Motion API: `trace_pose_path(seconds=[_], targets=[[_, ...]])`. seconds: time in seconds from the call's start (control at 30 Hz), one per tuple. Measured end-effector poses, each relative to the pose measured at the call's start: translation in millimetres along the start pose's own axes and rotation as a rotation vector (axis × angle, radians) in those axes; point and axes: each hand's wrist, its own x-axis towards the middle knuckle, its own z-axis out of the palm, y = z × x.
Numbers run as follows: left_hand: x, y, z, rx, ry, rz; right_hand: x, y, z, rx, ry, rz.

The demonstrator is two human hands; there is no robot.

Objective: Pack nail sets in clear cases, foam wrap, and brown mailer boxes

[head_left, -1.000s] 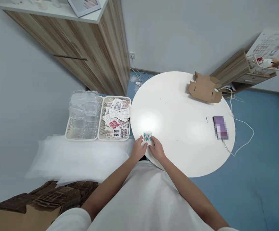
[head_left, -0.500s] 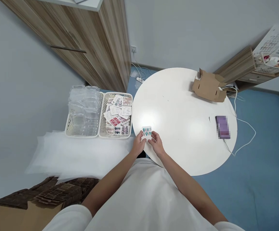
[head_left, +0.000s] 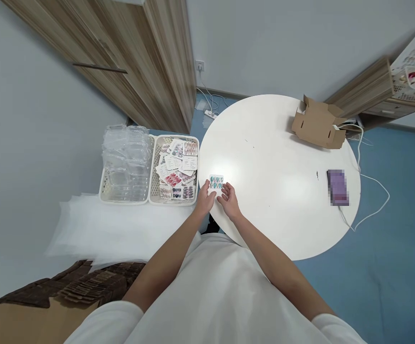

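A small white card with several teal press-on nails sits at the near left edge of the round white table. My left hand pinches its left side. My right hand holds its lower right corner with curled fingers. Both hands hover just over the table rim in front of my white shirt.
Left of the table stand a white basket of nail cards and a basket of clear plastic cases. White foam sheets lie nearer me. A cardboard box, a purple phone with a cable, and a wooden cabinet are also around.
The camera has tilted, so the scene shifts slightly. Both hands keep hold of the teal nail card and have drifted a little away from my body.
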Motion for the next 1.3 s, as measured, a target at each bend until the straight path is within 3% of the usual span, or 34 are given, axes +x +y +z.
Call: trace_pose_path(seconds=[0.47,0.7,0.9,1.1,1.3], targets=[[-8.9,-1.2,1.1,0.0,0.031,0.044,-0.3,6.8,-3.4,0.071,-0.007,-0.027],[-20.7,-6.9,7.9,0.017,0.091,0.055,-16.6,6.4,-18.3,0.071,-0.07,-0.009],[-57.8,-11.0,16.5,0.006,0.196,0.022,-46.8,2.5,-46.9,0.031,-0.129,0.011],[-110.0,-23.4,15.4,0.024,0.268,-0.031,-68.9,5.9,-73.1,-0.002,-0.1,0.016],[-149.9,-33.1,8.9,0.037,0.364,-0.028,-85.0,14.6,-76.7,0.016,-0.17,0.018]])
